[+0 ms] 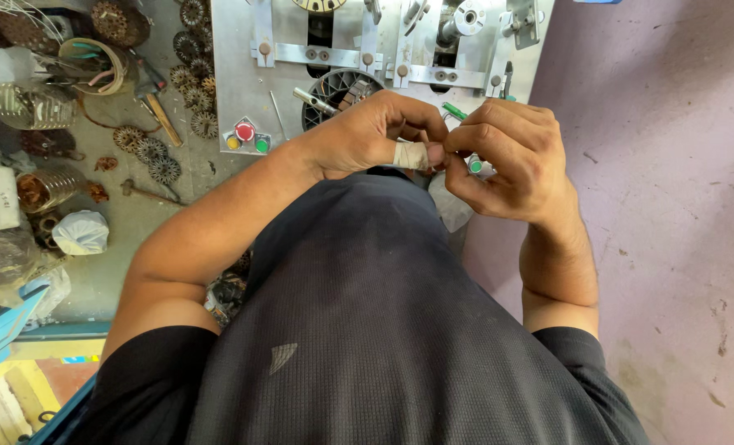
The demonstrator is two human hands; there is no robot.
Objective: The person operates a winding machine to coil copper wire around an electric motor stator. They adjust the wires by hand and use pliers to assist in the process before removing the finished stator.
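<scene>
Small green-tipped metal piece, pinched between both hands' fingertips, mostly hidden, above dark shirt

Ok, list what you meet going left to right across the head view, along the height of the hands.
Copper-wound coil → small toothed discs on the bench → red, yellow and green buttons → left hand, its thumb wrapped in tape → right hand → bare pinkish floor.
</scene>
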